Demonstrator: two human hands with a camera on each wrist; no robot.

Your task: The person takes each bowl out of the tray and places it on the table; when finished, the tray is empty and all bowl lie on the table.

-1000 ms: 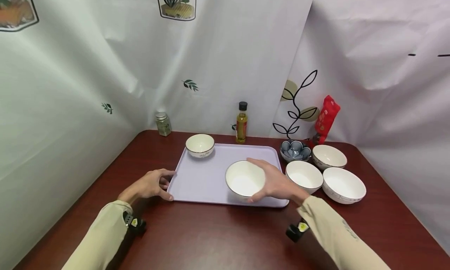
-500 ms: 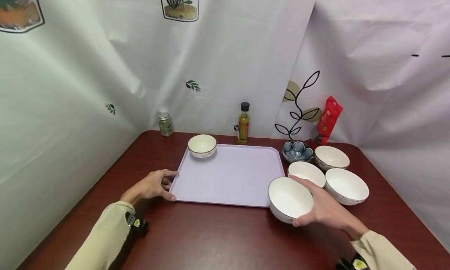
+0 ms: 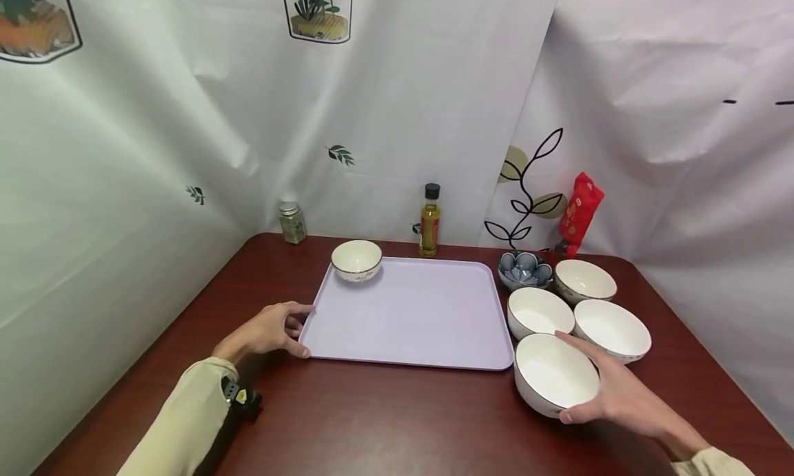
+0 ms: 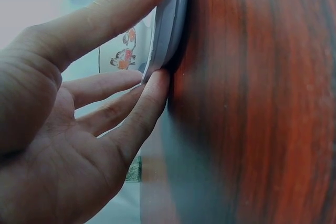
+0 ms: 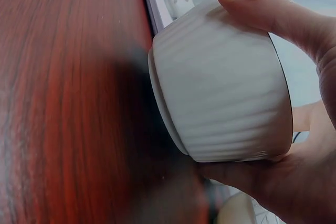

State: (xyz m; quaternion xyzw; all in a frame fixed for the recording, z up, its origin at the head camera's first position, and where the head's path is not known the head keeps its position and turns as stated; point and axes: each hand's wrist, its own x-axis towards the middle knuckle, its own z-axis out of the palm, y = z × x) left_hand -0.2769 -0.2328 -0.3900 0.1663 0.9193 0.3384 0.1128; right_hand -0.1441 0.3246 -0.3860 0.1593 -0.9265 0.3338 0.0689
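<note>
My right hand [image 3: 611,390] grips a white bowl [image 3: 555,373] by its side, thumb near the front and fingers behind. In the right wrist view the ribbed outside of the bowl [image 5: 226,82] shows close to the tabletop, its base slightly tilted; whether it touches is unclear. My left hand [image 3: 269,330] touches the left edge of a lilac tray [image 3: 409,317] near its front corner. The left wrist view shows thumb and fingertips against the tray's rim [image 4: 170,30], the fingers fairly straight. A small patterned bowl [image 3: 356,261] stands at the tray's back left.
Two white bowls [image 3: 540,312] [image 3: 613,329], a cream bowl [image 3: 585,281] and a blue petal-shaped bowl [image 3: 524,271] stand right of the tray. Behind are an oil bottle [image 3: 429,221], a spice jar [image 3: 292,222] and a red packet [image 3: 580,211]. Fabric hangs around the dark table [image 3: 372,421].
My right hand has carried the white bowl from above the tray to the right and towards me, down beside the tray's front right corner. My left hand stays at the tray's edge.
</note>
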